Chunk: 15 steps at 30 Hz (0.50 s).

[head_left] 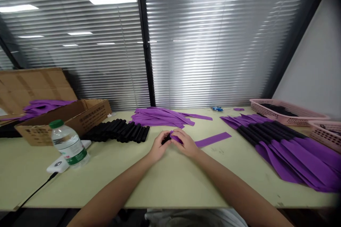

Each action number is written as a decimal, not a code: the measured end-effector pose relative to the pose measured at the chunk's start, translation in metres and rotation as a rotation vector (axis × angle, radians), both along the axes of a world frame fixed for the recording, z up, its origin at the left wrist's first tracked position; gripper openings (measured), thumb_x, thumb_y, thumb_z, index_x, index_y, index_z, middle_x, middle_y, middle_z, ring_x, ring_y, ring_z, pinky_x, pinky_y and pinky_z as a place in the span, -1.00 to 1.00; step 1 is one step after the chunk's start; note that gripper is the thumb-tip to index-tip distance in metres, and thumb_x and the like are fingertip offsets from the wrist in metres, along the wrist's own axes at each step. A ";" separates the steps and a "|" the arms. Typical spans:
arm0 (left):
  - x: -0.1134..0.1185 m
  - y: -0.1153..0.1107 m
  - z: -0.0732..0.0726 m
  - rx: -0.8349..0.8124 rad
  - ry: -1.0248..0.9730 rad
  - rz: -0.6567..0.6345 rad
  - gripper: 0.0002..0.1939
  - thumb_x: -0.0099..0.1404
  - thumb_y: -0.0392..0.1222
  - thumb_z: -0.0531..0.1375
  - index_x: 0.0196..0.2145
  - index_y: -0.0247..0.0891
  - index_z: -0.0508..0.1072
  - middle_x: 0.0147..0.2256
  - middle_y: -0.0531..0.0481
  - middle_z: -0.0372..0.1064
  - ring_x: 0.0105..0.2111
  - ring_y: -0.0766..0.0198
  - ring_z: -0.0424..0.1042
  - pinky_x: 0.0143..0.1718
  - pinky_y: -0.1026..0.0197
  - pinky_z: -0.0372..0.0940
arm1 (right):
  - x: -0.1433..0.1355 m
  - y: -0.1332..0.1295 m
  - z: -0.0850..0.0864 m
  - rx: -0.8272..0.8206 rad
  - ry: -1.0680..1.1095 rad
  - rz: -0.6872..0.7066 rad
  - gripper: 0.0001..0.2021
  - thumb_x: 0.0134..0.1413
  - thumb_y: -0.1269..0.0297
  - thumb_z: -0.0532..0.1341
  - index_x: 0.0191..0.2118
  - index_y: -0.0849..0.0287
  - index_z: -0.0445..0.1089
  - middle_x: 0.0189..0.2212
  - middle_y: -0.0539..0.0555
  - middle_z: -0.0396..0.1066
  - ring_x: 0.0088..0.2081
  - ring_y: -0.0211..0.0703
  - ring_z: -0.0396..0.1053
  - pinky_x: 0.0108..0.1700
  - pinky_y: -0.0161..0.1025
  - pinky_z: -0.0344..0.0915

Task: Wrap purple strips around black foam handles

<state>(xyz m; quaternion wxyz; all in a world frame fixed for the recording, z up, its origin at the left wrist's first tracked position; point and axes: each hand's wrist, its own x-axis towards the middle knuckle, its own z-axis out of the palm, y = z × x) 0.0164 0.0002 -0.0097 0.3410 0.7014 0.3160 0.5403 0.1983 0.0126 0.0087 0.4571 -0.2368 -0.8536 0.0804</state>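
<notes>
Near the middle of the table, my left hand (159,146) is closed round a short black tube (166,138), much of it hidden by the fingers. Close against it, my right hand (185,143) pinches one end of a purple strip (214,139) at the tube's end. The rest of that strip trails flat on the table to the right, passing behind the right hand. Whether the strip's end is inside the tube is hidden. Behind the hands lies a pile of loose purple strips (160,117). To the left is a heap of black ribbed tubes (121,130).
Purple strips with black tubes round their middles (295,152) lie in a row at right. Pink baskets (301,118) stand behind them. At left are a cardboard box (87,115), a green-capped water bottle (69,145) and a white device (57,164) with a cable.
</notes>
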 end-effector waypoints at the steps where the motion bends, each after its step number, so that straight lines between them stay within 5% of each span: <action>1: 0.000 0.000 0.001 -0.013 -0.025 -0.010 -0.63 0.26 -0.11 0.21 -0.01 -0.27 0.33 -0.04 -0.16 0.38 0.00 0.10 0.36 0.05 0.05 0.24 | 0.000 0.000 0.000 0.004 0.010 0.007 -0.79 0.29 0.19 0.09 -0.03 0.08 0.31 -0.06 0.16 0.34 -0.01 -0.07 0.32 0.03 -0.07 0.32; 15: 0.002 -0.003 0.008 -0.109 -0.072 -0.062 -0.59 0.20 -0.06 0.26 -0.04 -0.23 0.32 -0.08 -0.10 0.41 -0.05 0.13 0.37 0.01 0.09 0.23 | 0.002 0.006 -0.001 -0.006 0.053 0.064 -0.78 0.34 0.22 0.01 -0.10 0.08 0.37 -0.11 0.14 0.41 -0.04 -0.10 0.36 0.03 -0.07 0.34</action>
